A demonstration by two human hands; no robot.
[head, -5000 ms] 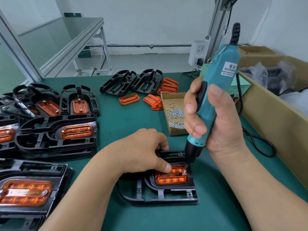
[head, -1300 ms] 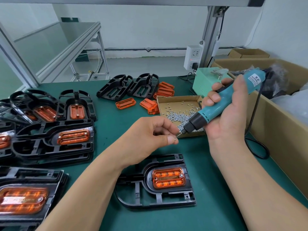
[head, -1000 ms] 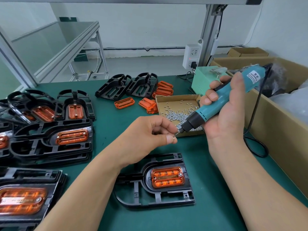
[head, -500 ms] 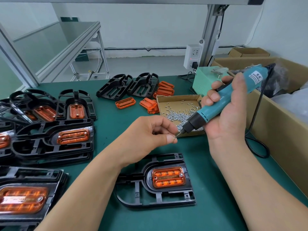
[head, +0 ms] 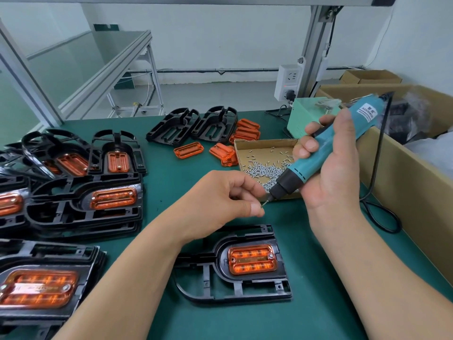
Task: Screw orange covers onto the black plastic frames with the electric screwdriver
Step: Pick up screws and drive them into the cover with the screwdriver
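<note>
Green table (head: 171, 192), white-walled room.
Left hand (head: 220, 200) pinches small metal screw (head: 263, 204); right hand (head: 335, 182) grips teal electric screwdriver (head: 304, 169) at 2 o'clock.

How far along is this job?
Done: the stacked frames on the left carry covers. In hand: the near frame has its orange cover seated with a fixed screw at its right end; the left hand pinches a new screw at the tip of the right hand's screwdriver. Remaining: probably its left end, then two bare frames and loose covers at the back.
</note>
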